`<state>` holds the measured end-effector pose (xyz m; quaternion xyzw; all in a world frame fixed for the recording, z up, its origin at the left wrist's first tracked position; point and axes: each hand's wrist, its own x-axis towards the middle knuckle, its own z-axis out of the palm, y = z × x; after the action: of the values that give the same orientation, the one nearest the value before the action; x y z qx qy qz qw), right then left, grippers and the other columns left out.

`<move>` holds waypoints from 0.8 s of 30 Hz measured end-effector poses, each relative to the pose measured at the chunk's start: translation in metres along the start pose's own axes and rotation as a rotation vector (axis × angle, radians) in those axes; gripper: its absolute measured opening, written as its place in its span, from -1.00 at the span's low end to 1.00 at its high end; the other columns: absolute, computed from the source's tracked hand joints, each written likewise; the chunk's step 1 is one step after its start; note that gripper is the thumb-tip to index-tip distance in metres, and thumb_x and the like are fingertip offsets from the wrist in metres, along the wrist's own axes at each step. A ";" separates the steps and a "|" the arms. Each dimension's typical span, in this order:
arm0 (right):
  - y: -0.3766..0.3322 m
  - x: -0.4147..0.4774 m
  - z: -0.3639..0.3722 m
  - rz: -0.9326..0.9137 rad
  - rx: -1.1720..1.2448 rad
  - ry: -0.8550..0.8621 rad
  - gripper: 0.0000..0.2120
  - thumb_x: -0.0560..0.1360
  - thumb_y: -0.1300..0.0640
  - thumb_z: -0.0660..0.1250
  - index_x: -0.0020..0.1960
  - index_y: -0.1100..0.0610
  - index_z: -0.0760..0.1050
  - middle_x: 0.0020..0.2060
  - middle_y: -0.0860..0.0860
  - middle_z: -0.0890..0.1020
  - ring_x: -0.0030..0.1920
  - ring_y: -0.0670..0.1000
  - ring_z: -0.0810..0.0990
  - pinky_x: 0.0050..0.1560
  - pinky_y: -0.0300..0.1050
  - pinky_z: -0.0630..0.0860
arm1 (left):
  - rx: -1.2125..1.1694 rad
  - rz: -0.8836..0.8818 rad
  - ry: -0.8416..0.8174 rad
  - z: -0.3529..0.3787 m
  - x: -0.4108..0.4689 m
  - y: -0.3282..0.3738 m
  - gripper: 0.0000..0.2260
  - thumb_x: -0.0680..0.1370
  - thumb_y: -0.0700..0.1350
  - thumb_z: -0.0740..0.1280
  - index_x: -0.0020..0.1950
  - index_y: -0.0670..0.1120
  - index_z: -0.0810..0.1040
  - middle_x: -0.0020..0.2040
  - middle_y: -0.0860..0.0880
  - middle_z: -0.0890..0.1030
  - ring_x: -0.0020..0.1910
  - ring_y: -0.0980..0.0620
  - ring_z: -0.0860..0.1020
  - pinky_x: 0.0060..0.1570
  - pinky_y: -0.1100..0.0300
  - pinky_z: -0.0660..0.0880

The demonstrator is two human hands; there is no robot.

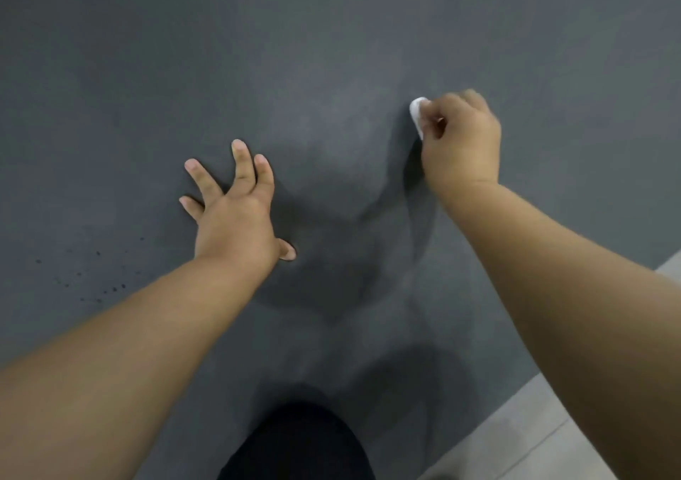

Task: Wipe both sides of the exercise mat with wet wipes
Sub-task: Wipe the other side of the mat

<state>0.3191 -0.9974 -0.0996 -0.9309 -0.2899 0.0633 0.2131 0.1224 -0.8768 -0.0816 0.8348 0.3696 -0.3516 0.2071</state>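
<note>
From the head view, a dark grey exercise mat (331,37) is filling nearly the whole frame, lying flat, its matte surface looking slightly mottled. A strip of pale tiled floor (534,435) is showing past the mat's edge in the lower right corner. A scatter of small dark specks (99,280) is sitting on the mat at the lower left. Soft shadows of both arms are falling across the middle of the mat.

The left hand (236,218) is resting palm down on the mat, fingers straight and spread. The right hand (460,140) is reaching further out, its fingers curling round a bunched white wet wipe (417,113) and holding it against the mat. A dark garment (298,442) on the person is showing at the bottom centre.
</note>
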 end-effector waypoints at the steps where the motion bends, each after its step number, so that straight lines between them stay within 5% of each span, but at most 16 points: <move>1: 0.001 0.008 -0.001 0.075 -0.014 0.006 -0.75 0.51 0.18 0.28 -0.29 0.30 0.46 -0.28 0.19 0.42 -0.28 0.19 0.43 -0.28 -0.07 0.25 | -0.005 0.001 -0.002 0.000 0.000 0.000 0.05 0.36 0.14 0.48 0.53 -0.03 -0.24 0.50 0.03 -0.36 0.42 -0.43 -0.27 0.38 -0.32 0.02; 5: -0.009 0.001 0.007 0.087 -0.021 0.031 -0.88 0.47 0.29 0.24 -0.24 0.24 0.48 -0.24 0.13 0.40 -0.29 0.13 0.38 -0.30 -0.16 0.19 | -0.037 -0.007 -0.001 0.000 0.000 -0.001 0.05 0.35 0.11 0.49 0.53 -0.02 -0.23 0.50 0.05 -0.36 0.42 -0.42 -0.30 0.39 -0.33 -0.02; 8: -0.025 -0.032 0.015 -0.196 0.053 -0.084 -0.92 0.40 0.30 0.34 -0.14 0.20 0.61 -0.28 0.18 0.50 -0.32 0.18 0.51 -0.37 -0.14 0.34 | -0.060 -0.011 0.010 0.000 0.000 0.001 0.06 0.33 0.08 0.52 0.54 -0.01 -0.20 0.51 0.07 -0.34 0.43 -0.40 -0.31 0.38 -0.33 -0.04; 13: -0.027 -0.062 0.013 -0.602 0.013 -0.445 -0.70 0.28 0.43 0.37 -0.02 0.22 0.60 -0.21 0.18 0.54 -0.27 0.22 0.56 -0.39 -0.05 0.53 | -0.127 -0.016 0.047 0.001 -0.003 -0.002 0.07 0.31 0.04 0.55 0.54 0.02 -0.17 0.52 0.12 -0.30 0.44 -0.33 -0.33 0.39 -0.30 -0.09; 19: 0.057 0.012 -0.049 -0.217 -0.238 -0.265 -0.82 0.55 0.19 0.21 -0.03 0.30 0.49 0.00 0.27 0.47 -0.02 0.27 0.48 -0.11 -0.04 0.35 | -0.171 -0.053 0.130 0.006 -0.010 -0.003 0.07 0.27 0.01 0.58 0.54 0.08 -0.10 0.53 0.18 -0.22 0.49 -0.18 -0.29 0.44 -0.20 -0.08; 24: 0.150 -0.019 -0.091 -0.062 -0.262 -0.194 -0.81 0.55 0.15 0.23 -0.06 0.29 0.49 -0.03 0.24 0.47 -0.05 0.28 0.47 -0.08 -0.02 0.39 | -0.099 -0.117 0.194 0.011 -0.023 0.023 -0.11 0.39 -0.18 0.50 0.54 0.04 0.01 0.55 0.06 -0.12 0.52 -0.17 -0.11 0.36 -0.15 0.25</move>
<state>0.4022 -1.1520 -0.0828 -0.9307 -0.3436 0.1080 0.0630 0.1240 -0.9089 -0.0694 0.8306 0.4530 -0.2622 0.1903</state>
